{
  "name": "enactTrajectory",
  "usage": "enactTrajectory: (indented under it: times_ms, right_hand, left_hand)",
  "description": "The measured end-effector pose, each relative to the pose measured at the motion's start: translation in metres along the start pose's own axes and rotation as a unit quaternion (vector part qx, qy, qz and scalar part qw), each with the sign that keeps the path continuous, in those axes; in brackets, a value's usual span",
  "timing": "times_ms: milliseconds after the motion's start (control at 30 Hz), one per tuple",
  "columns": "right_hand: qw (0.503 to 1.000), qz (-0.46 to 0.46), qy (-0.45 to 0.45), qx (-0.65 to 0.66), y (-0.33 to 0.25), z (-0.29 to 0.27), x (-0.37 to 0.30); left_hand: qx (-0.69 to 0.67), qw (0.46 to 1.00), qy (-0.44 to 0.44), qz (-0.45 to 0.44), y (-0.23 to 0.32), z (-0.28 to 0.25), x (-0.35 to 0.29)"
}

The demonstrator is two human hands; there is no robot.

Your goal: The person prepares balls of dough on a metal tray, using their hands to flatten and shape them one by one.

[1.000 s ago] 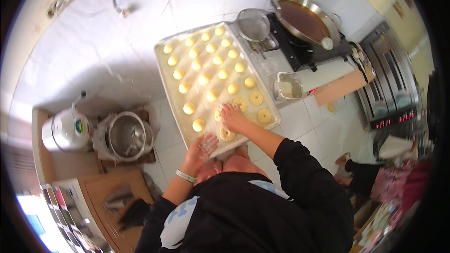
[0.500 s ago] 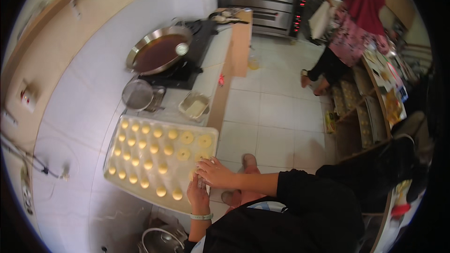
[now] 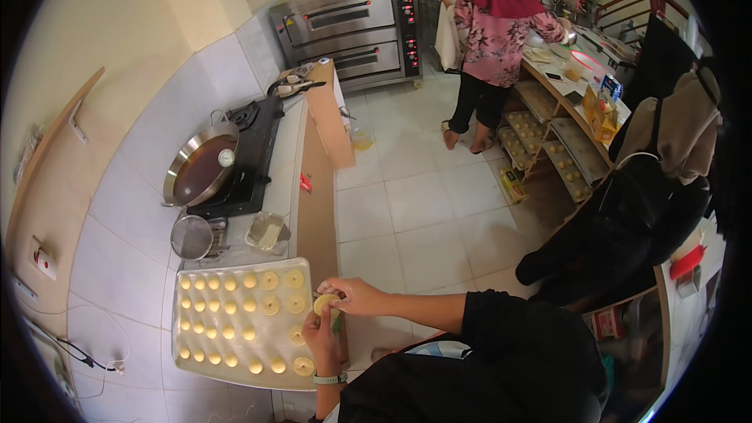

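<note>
Head view: holding a flat yellow dough round up between the left hand and the right hand, just off the right edge of a large tray. Pinching it from the near side with the left fingertips, and from the right with the right fingers, bent in and clamped on its edge. Cannot tell the exact place of each thumb.

Just left of the fingers, on the tray: dough rings; farther left of them, rows of smooth dough balls. Beyond the fingers and to the left: a rectangular container, a round sieve and, farther off, a wide pan of brown liquid on a black stove. Far beyond the fingers: a steel oven and, to its right, another person, seen from behind.
</note>
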State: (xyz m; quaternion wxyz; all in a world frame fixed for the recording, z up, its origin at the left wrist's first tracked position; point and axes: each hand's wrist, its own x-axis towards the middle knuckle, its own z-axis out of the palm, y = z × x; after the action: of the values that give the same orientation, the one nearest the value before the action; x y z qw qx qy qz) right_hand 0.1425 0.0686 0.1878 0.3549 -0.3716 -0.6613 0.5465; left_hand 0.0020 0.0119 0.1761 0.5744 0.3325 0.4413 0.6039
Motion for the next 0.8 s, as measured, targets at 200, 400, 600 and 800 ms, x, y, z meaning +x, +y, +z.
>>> enactTrajectory:
  times_ms: [200,400,600,800]
  right_hand:
    - [0.996,-0.030,0.015,-0.079,-0.017,-0.059,-0.069]
    - [0.978,-0.075,0.148,-0.125,-0.003,-0.116,-0.167]
    - [0.972,0.018,0.232,0.013,-0.007,-0.166,-0.266]
    - [0.959,0.026,0.276,-0.054,-0.015,-0.197,-0.347]
  left_hand:
    - [-0.018,1.000,-0.005,0.005,-0.015,0.064,-0.031]
    - [-0.093,0.984,-0.113,-0.102,-0.060,0.143,-0.062]
    - [-0.096,0.966,-0.203,-0.127,-0.101,0.210,-0.106]
    - [-0.066,0.950,-0.245,-0.181,-0.125,0.267,-0.140]
